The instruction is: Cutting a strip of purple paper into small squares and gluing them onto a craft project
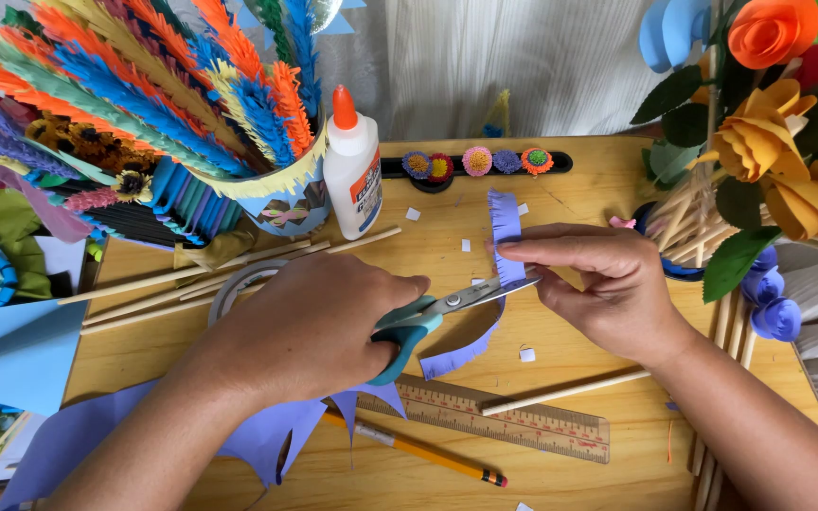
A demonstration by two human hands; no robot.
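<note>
My left hand (310,326) grips teal-handled scissors (428,317), whose blades point right and close on a narrow purple paper strip (506,227). My right hand (603,284) pinches that strip between thumb and fingers just right of the blades. The strip's upper part is fringed with small cuts; its lower end (461,355) curves down under the scissors towards the ruler.
A glue bottle (352,166), a cup of fringed paper feathers (286,194), wooden sticks (239,265), a tape roll (239,284), a ruler (513,421), a pencil (428,454), purple paper scraps (276,431), a row of small paper flowers (475,163) and a paper flower bouquet (769,114) lie on the wooden table (579,189).
</note>
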